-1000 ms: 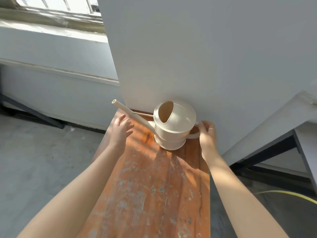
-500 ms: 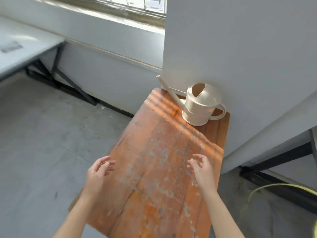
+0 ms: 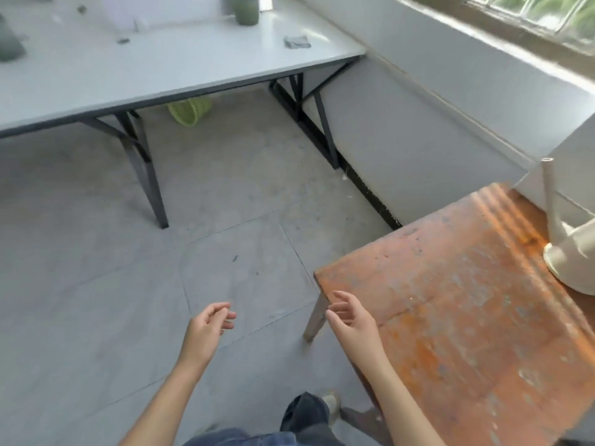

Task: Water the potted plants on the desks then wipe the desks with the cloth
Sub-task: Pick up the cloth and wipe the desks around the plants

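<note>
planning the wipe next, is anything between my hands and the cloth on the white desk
Nothing visible. Only bare floor lies between the empty left hand, right hand and the desk. The cloth lies alone near its right end, apart from the pot; the basket sits underneath.

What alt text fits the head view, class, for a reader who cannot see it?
The left hand and right hand hover empty and open near the corner of a wooden table bearing a cream watering can. Across the floor stands a white desk with a potted plant and a grey cloth.
</note>
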A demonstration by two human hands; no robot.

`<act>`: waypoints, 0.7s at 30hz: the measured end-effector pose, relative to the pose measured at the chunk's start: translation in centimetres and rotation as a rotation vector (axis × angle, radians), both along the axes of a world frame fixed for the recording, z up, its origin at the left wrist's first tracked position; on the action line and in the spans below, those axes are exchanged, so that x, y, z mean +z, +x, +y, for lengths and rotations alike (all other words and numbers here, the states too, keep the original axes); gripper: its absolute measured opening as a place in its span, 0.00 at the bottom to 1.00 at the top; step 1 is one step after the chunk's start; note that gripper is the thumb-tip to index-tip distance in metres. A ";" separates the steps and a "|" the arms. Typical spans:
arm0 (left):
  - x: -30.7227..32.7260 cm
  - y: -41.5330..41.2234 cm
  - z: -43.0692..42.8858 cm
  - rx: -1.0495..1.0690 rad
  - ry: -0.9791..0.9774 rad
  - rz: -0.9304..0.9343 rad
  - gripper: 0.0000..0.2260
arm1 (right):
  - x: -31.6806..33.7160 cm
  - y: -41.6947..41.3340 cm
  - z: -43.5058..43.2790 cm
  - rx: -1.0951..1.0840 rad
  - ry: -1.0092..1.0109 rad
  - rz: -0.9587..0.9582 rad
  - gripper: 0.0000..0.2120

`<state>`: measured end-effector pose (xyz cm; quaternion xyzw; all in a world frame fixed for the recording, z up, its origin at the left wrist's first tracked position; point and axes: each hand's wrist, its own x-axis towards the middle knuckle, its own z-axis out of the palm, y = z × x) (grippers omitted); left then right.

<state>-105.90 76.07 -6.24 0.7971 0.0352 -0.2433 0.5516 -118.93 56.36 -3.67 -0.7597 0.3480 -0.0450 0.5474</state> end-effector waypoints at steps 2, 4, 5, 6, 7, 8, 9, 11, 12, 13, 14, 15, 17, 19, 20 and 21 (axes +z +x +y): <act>0.0 0.2 3.7 0.020 0.001 0.000 0.07 | 0.0 1.6 2.7 0.060 -0.037 0.016 0.18; 0.1 0.4 7.7 0.035 -0.004 -0.005 0.08 | 0.0 3.0 6.0 0.081 -0.069 0.021 0.18; 0.2 0.5 9.7 0.041 -0.008 -0.010 0.08 | 0.0 3.5 7.8 0.092 -0.082 0.017 0.18; 0.3 0.6 11.9 0.047 -0.009 -0.016 0.08 | -0.1 3.9 9.9 0.103 -0.091 0.016 0.18; 0.3 0.7 14.1 0.055 -0.004 -0.023 0.09 | -0.4 4.3 12.1 0.107 -0.096 0.017 0.17; 0.3 0.6 16.3 0.066 0.005 -0.028 0.10 | -0.7 4.4 14.4 0.102 -0.094 0.021 0.17; 0.2 0.4 18.5 0.083 0.013 -0.030 0.10 | -1.1 4.5 16.8 0.098 -0.085 0.028 0.17; -0.3 0.0 22.5 0.127 0.022 -0.023 0.11 | -2.2 4.2 21.0 0.129 -0.059 0.056 0.17; -0.7 -0.1 24.1 0.152 0.025 -0.012 0.11 | -2.7 4.0 22.6 0.169 -0.060 0.085 0.17; -1.1 -0.2 25.4 0.178 0.029 0.004 0.10 | -3.1 3.9 23.8 0.215 -0.075 0.115 0.18; -1.4 -0.2 26.4 0.200 0.031 0.018 0.10 | -3.3 3.9 24.6 0.250 -0.097 0.138 0.18; -1.7 0.0 27.1 0.213 0.030 0.028 0.10 | -3.4 3.9 25.1 0.269 -0.119 0.153 0.17; -2.1 0.5 27.5 0.206 0.030 0.038 0.10 | -3.5 4.4 26.0 0.288 -0.143 0.169 0.17; -2.2 1.4 27.0 0.175 0.019 0.039 0.11 | -3.5 5.2 26.7 0.341 -0.163 0.178 0.18; -2.2 2.0 26.6 0.160 0.012 0.039 0.11 | -3.7 5.8 26.9 0.372 -0.177 0.183 0.18; -2.2 2.7 26.3 0.146 0.012 0.038 0.11 | -3.8 6.6 26.9 0.395 -0.190 0.189 0.18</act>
